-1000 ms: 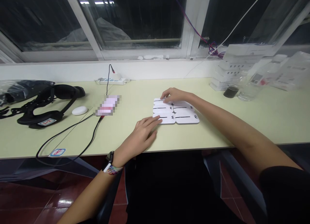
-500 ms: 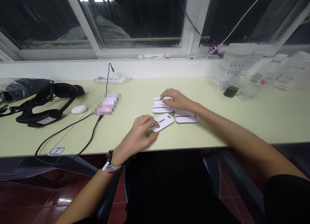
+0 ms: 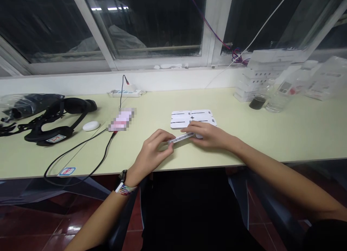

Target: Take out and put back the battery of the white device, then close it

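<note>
In the head view, a thin white card (image 3: pixel 182 137) is tilted up so that its edge, crossed by small dark marks, faces me. My left hand (image 3: pixel 158 148) pinches the card's left end between thumb and fingers. The right end is gripped by my right hand (image 3: pixel 207 134), whose fingers curl over it and hide part of it. Just beyond lie several white rounded cards (image 3: pixel 181 122) in a two-by-two block, each with a black line and a zigzag mark. My right fingers cover the near corner of this block.
To the left are a phone (image 3: pixel 121 119) on a black cable, a white oval case (image 3: pixel 91 126) and a black headset (image 3: pixel 46 133). A power strip (image 3: pixel 127 93) sits by the wall. Boxes (image 3: pixel 253 79), a dark-liquid cup (image 3: pixel 257 102) and a bottle (image 3: pixel 282 93) stand at right.
My right hand has come back from the far cards to the near card. That card, flat under my left fingers before, is now tilted on edge. The other cards now form a tidy block.
</note>
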A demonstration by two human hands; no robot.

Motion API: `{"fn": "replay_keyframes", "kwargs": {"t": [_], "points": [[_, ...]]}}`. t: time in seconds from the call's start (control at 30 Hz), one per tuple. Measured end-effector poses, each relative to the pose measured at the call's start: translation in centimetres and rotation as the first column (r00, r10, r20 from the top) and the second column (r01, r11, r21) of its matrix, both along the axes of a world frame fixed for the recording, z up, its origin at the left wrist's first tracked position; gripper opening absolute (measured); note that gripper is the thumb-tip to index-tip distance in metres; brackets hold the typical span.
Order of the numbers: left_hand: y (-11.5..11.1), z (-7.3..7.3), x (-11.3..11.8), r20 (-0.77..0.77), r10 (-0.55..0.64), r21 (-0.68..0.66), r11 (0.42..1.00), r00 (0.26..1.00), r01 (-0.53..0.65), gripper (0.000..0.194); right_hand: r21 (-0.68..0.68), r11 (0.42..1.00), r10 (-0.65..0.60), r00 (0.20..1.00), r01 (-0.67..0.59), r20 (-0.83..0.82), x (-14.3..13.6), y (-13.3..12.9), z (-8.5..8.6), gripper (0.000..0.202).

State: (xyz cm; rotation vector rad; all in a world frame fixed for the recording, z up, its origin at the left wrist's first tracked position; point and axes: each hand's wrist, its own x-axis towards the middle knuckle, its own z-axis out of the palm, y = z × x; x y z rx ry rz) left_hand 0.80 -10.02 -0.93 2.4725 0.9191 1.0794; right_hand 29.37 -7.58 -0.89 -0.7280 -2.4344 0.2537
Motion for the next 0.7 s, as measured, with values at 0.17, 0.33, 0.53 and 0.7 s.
{"fn": "replay_keyframes", "kwargs": {"t": [0.17,0.33,0.53,0.7], "points": [[0.9,-0.3,-0.5,0.202,0.126,-0.244,0.967,0.971,-0.075,0.019,-0.087,0.996,-0.004,0.996,-0.004,-0.088,-0.4,0.2,0.3,0.038],[1.3,-0.3,-0.9,0.146,0.136,-0.210,0.972,0.980,-0.103,0.025,-0.131,0.990,-0.052,0.996,0.042,-0.077,-0.7,0.2,0.5,0.037],[1.0,-0.3,-0.7,-0.129,0.019,-0.209,0.977,0.991,-0.046,0.059,-0.082,0.994,-0.072,0.997,0.075,0.034,-0.5,-0.1,0.4,0.032],[0.9,-0.3,-0.6,-0.256,0.044,-0.165,0.982,0.966,-0.089,0.048,-0.073,0.996,0.054,0.999,-0.053,0.004,0.0,-0.8,0.7,0.033]]}}
